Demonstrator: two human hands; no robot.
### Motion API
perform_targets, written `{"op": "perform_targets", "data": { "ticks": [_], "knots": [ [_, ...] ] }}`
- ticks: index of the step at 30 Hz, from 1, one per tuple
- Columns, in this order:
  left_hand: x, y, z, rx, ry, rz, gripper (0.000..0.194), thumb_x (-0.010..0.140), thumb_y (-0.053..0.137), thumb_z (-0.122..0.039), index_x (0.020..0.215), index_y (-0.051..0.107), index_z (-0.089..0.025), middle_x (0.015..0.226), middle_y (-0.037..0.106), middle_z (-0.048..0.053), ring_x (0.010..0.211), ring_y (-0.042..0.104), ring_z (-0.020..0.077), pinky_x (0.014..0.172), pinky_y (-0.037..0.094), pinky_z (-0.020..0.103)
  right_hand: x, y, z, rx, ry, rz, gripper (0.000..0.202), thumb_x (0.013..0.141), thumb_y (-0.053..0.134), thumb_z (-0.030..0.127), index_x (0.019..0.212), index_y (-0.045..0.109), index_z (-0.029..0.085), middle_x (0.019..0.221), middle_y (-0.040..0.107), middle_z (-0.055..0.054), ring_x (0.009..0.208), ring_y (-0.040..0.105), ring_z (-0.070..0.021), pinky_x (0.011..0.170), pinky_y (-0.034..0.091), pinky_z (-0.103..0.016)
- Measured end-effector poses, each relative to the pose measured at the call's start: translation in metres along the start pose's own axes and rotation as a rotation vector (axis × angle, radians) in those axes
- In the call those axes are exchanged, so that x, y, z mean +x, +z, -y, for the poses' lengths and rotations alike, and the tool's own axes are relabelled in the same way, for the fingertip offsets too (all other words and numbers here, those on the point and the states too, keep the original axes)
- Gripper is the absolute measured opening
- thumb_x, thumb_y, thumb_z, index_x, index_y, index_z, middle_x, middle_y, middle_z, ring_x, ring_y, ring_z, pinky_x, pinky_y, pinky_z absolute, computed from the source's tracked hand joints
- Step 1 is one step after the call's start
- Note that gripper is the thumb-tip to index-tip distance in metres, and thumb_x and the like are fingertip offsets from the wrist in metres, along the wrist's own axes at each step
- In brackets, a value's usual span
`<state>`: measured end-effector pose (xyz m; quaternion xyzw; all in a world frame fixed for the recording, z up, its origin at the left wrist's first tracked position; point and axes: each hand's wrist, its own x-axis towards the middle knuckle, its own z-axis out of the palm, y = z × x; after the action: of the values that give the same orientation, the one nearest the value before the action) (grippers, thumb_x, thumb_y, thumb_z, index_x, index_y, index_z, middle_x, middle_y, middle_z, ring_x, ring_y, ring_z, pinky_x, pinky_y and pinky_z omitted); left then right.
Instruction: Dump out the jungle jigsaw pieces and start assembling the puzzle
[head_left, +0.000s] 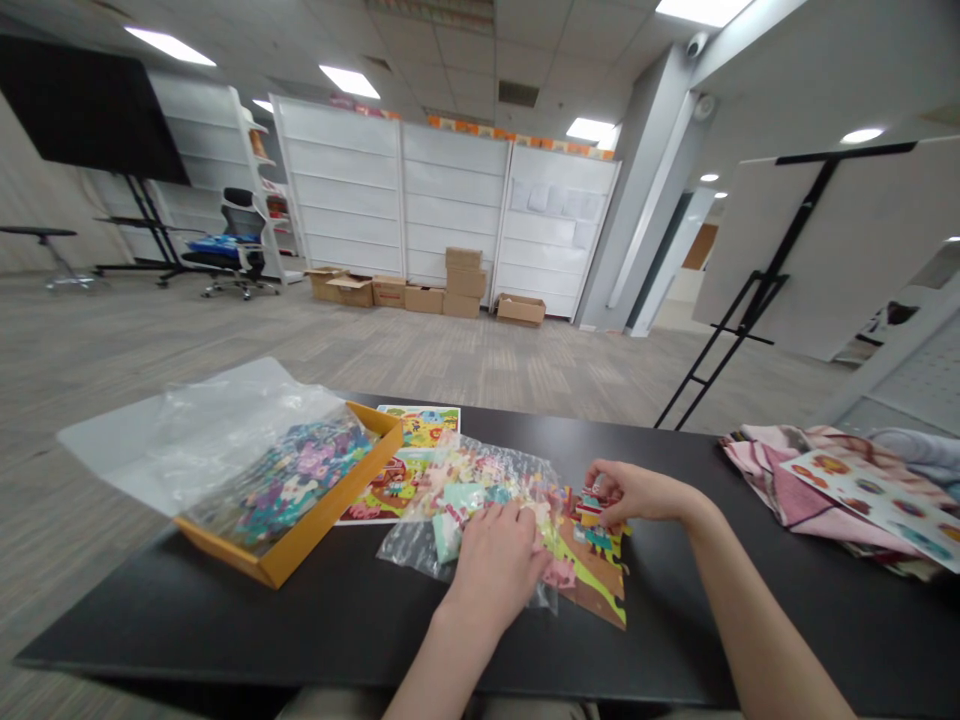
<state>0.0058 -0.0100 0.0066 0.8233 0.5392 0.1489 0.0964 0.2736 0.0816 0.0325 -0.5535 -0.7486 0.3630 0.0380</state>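
A partly assembled puzzle (600, 580) with a brown and green farm picture lies on the black table. My right hand (626, 492) pinches a small colourful puzzle piece (589, 508) over its upper part. To the left, my left hand (504, 555) rests on a clear plastic bag (416, 545) of loose pieces, its fingers bent over the bag; what they hold, if anything, is hidden. The bag overlaps the puzzle's left side. Printed picture sheets (431, 425) lie behind and left of the bag.
An open yellow box (300, 535) with bagged puzzle pieces stands at the left of the table (360, 630). Folded pink cloths (772, 485) and a sticker sheet (874, 500) lie at the right. Beyond are cardboard boxes (465, 280) and a board stand (750, 300).
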Motion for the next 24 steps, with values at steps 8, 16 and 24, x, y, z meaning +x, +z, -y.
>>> {"op": "perform_targets", "data": {
  "ticks": [8, 16, 24],
  "knots": [
    [0.001, 0.005, -0.001, 0.0, 0.006, -0.092, 0.01, 0.096, 0.053, -0.018, 0.097, 0.063, -0.018, 0.101, 0.071, 0.008, 0.097, 0.068, 0.0293, 0.085, 0.053, 0.044, -0.007, -0.016, 0.001, 0.011, -0.185, -0.094, 0.047, 0.084, 0.066, 0.064, 0.081, 0.061, 0.018, 0.078, 0.068, -0.004, 0.075, 0.063, -0.0199, 0.068, 0.049, -0.03],
    [0.005, 0.004, 0.001, -0.244, -0.073, -0.458, 0.012, 0.1, 0.052, -0.021, 0.088, 0.056, -0.022, 0.083, 0.067, 0.001, 0.075, 0.067, 0.0195, 0.065, 0.046, 0.03, 0.021, 0.035, 0.04, 0.54, -0.253, -0.014, 0.049, 0.068, 0.089, 0.052, 0.088, 0.061, 0.017, 0.076, 0.07, -0.001, 0.065, 0.064, -0.0138, 0.061, 0.048, -0.025],
    [0.007, 0.007, 0.002, -0.189, 0.022, -0.556, 0.011, 0.101, 0.049, -0.02, 0.091, 0.055, -0.021, 0.086, 0.067, 0.003, 0.078, 0.067, 0.0205, 0.067, 0.046, 0.03, 0.04, 0.074, 0.068, 0.672, -0.425, -0.118, 0.047, 0.077, 0.081, 0.054, 0.105, 0.065, 0.019, 0.093, 0.074, -0.004, 0.078, 0.068, -0.0164, 0.077, 0.057, -0.031]
  ]
}}
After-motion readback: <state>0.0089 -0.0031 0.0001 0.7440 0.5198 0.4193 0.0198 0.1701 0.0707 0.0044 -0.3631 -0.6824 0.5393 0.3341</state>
